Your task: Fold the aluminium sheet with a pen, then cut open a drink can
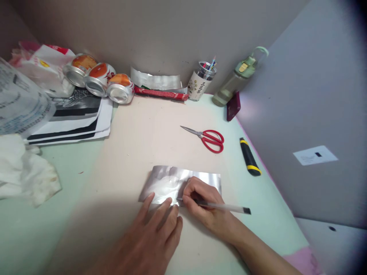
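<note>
A thin, shiny sheet of metal (166,177) lies on the table in front of me, slightly creased. My left hand (156,233) rests with fingers spread, its fingertips pressing on the sheet's lower left edge. In my right hand (206,202) is a pen (226,206) with a clear barrel and a dark end cap. The pen's tip meets the sheet near its lower middle, close to my left fingertips. Beyond the sheet lie red-handled scissors (205,138), their blades pointing left.
A black and yellow utility knife (250,157) lies at right. Along the back are several cans (121,88), cut can pieces (160,82), a pen cup (201,82) and a green bottle (235,81). Printed papers (100,122) and crumpled tissue (25,172) are at left.
</note>
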Demonstrator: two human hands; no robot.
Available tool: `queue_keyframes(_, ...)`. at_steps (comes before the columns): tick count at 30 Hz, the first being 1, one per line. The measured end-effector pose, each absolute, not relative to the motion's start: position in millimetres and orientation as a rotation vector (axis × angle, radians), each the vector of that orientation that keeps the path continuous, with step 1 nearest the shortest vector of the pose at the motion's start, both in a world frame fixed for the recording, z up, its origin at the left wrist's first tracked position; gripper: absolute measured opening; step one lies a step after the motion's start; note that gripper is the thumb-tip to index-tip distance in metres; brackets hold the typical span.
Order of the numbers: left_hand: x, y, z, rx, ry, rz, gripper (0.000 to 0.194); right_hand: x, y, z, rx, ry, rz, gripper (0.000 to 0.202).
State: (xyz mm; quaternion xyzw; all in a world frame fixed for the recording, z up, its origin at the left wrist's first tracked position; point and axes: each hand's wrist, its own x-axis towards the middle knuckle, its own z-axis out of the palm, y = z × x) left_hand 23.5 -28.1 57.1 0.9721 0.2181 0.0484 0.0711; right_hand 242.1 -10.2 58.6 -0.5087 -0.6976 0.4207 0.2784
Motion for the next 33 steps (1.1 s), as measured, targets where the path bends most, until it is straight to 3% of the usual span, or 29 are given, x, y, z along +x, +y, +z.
queue_keyframes(25,23.9,-31.8,49.5,2.85,0.673,0.025,0.047,242.2,-9.0,64.4,-1.323,-1.87,1.219,0.017)
queue_keyframes(33,24.2,-27.2,56.3,2.802,0.645,-0.091,0.053,254.1,7.3,59.0,-1.231,-1.04,1.563,0.026)
